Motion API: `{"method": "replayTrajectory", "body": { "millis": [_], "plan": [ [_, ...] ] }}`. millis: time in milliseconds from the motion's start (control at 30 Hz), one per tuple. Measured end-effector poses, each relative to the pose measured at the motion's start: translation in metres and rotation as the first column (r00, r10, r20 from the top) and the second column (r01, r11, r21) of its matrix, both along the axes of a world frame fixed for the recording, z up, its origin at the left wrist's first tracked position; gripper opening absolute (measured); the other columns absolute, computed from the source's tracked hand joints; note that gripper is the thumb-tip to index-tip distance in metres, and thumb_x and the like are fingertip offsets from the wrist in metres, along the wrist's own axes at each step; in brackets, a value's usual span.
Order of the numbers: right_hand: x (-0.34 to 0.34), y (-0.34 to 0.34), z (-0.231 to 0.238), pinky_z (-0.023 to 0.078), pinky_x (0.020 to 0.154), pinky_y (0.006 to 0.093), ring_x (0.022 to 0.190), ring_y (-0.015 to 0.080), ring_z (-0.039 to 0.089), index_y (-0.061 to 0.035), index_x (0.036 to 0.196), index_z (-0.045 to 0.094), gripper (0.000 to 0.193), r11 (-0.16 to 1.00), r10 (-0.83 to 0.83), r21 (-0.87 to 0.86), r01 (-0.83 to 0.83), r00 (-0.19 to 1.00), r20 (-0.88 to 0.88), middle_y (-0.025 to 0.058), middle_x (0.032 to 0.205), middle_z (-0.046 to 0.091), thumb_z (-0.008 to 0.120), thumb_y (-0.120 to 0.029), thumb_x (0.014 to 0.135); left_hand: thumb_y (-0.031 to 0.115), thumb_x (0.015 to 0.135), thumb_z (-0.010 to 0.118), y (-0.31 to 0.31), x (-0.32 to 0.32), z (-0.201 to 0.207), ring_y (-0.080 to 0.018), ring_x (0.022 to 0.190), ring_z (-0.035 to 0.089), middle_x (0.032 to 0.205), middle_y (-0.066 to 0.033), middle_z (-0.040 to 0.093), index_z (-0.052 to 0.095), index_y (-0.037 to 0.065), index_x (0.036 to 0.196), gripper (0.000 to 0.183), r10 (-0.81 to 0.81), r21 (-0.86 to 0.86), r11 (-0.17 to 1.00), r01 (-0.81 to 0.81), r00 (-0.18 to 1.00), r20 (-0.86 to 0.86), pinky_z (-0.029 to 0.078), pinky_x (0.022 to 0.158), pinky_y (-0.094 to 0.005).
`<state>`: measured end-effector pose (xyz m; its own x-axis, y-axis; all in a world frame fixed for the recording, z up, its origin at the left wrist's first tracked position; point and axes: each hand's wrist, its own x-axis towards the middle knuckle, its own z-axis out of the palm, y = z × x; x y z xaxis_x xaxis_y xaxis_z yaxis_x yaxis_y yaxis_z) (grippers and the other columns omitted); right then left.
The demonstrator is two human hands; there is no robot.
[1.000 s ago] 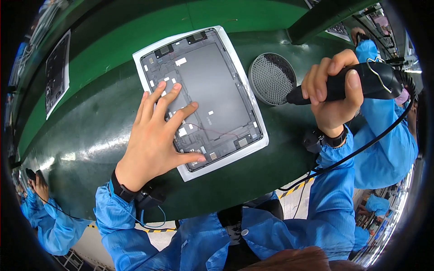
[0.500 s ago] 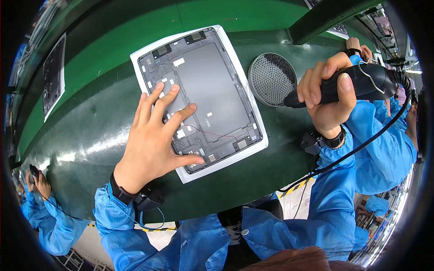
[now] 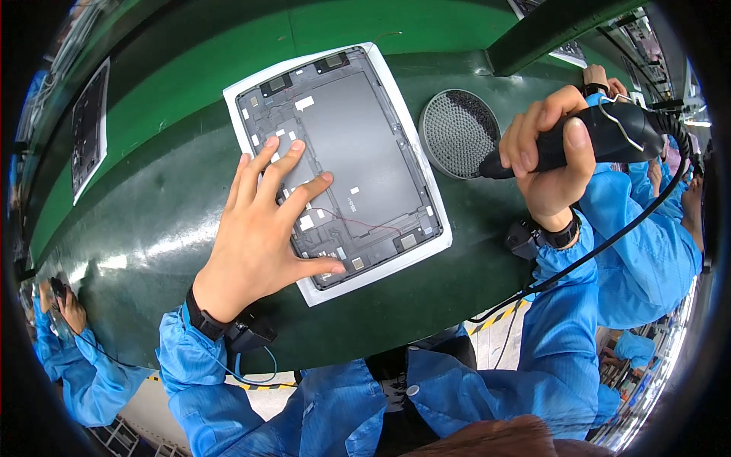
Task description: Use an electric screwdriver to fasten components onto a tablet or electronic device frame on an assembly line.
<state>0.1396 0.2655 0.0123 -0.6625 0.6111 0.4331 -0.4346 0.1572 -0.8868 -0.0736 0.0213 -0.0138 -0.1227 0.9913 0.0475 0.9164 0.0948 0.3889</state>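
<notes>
My left hand [image 3: 255, 228] lies spread, its fingertips on the left part of a dark grey tablet housing [image 3: 358, 145]. Small white stickers, speakers and a thin red wire show inside the housing, and part of it is hidden under my fingers. It sits tilted in a white tray-like holder [image 3: 400, 99] on the bench. In my right hand [image 3: 552, 152] is a black corded electric screwdriver [image 3: 613, 133], held nearly level. Its tip points left, at the lower right rim of a round grey dish [image 3: 449, 137] with a dimpled surface and dark screw-like bits along its upper right.
The bench [image 3: 167, 282] is dark green, with a green ledge behind it and a green post [image 3: 556, 34] at the back right. The tool's black cable [image 3: 609, 247] loops down past my right arm. Co-workers' blue sleeves [image 3: 99, 373] show at both sides. Another panel [image 3: 90, 129] stands at far left.
The housing and its holder have shifted very slightly to the right under my left hand. My right hand and the screwdriver have hardly moved.
</notes>
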Motion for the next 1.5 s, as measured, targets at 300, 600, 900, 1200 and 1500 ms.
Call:
{"method": "replayTrajectory", "body": {
  "millis": [300,600,900,1200,1500],
  "plan": [
    [0.009,0.009,0.014,0.042,0.048,0.0332,0.046,0.0153,0.043,-0.006,0.098,0.047,0.035,0.999,0.029,0.035,-0.023,0.986,-0.162,0.006,0.058,0.046,0.041,-0.04,0.101,0.027,0.079,0.077,0.044,0.024,-0.001,-0.031,0.111,0.057,0.119,-0.0087,0.062,0.073,0.01,0.104,0.03,-0.131,0.285,0.949,0.133,0.991,-0.027,0.041,0.101,-0.0467],
    [0.012,0.017,0.016,0.042,0.049,0.0338,0.044,0.0145,0.04,-0.0075,0.098,0.049,0.042,1.0,-0.018,-0.02,0.014,0.966,-0.256,0.004,0.058,0.045,0.036,-0.048,0.102,0.013,0.077,0.065,0.147,0.073,-0.024,-0.0227,0.09,0.058,0.088,-0.005,0.059,0.067,0.004,0.095,0.02,-0.276,0.466,0.841,0.276,0.959,-0.069,0.046,0.078,-0.033],
    [0.004,0.009,-0.004,0.041,0.042,0.0306,0.039,0.0149,0.04,-0.0022,0.092,0.047,0.029,0.998,-0.016,-0.054,0.015,1.0,-0.022,0.0087,0.053,0.046,0.05,-0.031,0.098,0.006,0.078,0.07,0.131,0.03,-0.019,-0.0249,0.092,0.059,0.097,-0.0041,0.062,0.072,0.008,0.101,0.023,-0.146,0.445,0.884,0.145,0.989,-0.032,0.05,0.081,-0.0363],
    [0.011,0.008,-0.002,0.041,0.042,0.031,0.04,0.0155,0.041,-0.0025,0.092,0.047,0.03,0.997,-0.051,-0.066,0.05,0.998,-0.019,0.0096,0.052,0.047,0.051,-0.031,0.097,0.019,0.075,0.08,0.038,0.012,0.007,-0.0325,0.114,0.057,0.122,-0.0106,0.061,0.069,0.006,0.11,0.039,-0.049,0.136,0.99,0.045,0.999,0.021,0.047,0.097,-0.043],
    [0.009,0.003,-0.007,0.041,0.045,0.0308,0.044,0.0151,0.043,-0.0037,0.091,0.045,0.034,0.999,0.019,-0.051,-0.02,1.0,-0.025,0.0087,0.055,0.046,0.054,-0.036,0.096,0.033,0.061,0.09,0.001,0.005,0.004,-0.041,0.141,0.036,0.15,-0.0175,0.043,0.064,0.009,0.126,0.074,0.101,0.013,0.995,-0.102,0.994,0.047,0.037,0.113,-0.0509]
  ]
}}
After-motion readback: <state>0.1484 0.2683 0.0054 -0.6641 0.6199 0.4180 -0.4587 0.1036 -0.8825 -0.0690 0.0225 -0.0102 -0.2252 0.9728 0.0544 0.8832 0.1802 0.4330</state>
